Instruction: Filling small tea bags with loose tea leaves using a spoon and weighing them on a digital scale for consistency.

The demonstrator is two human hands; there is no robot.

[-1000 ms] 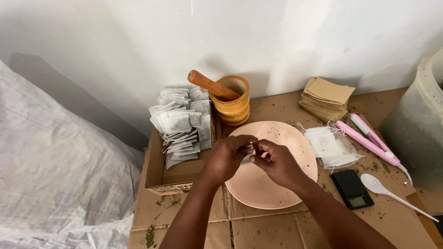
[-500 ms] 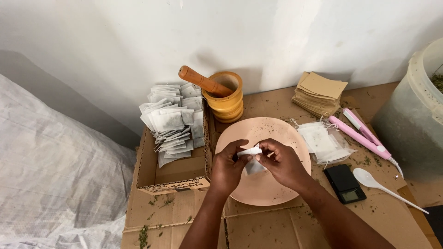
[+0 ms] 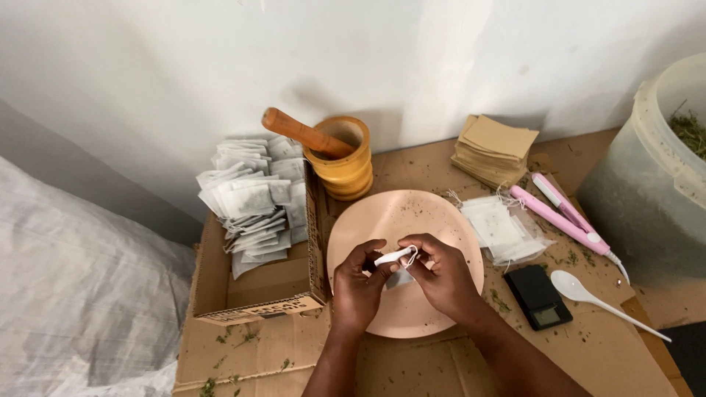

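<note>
1. Left hand (image 3: 358,283) and right hand (image 3: 441,273) both pinch a small white tea bag (image 3: 396,259) over the pink plate (image 3: 404,220).
2. It looks light, limp and easily torn; its top edge seems the safest grip.
3. Box (image 3: 254,290) left, scale (image 3: 540,295) right: little side room.
4. Mortar (image 3: 340,170) stands beyond the plate, by the wall.

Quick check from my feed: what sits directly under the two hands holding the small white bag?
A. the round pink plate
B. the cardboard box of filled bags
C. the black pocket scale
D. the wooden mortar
A: the left hand and right hand pinch the small white bag over the round pink plate.
</note>
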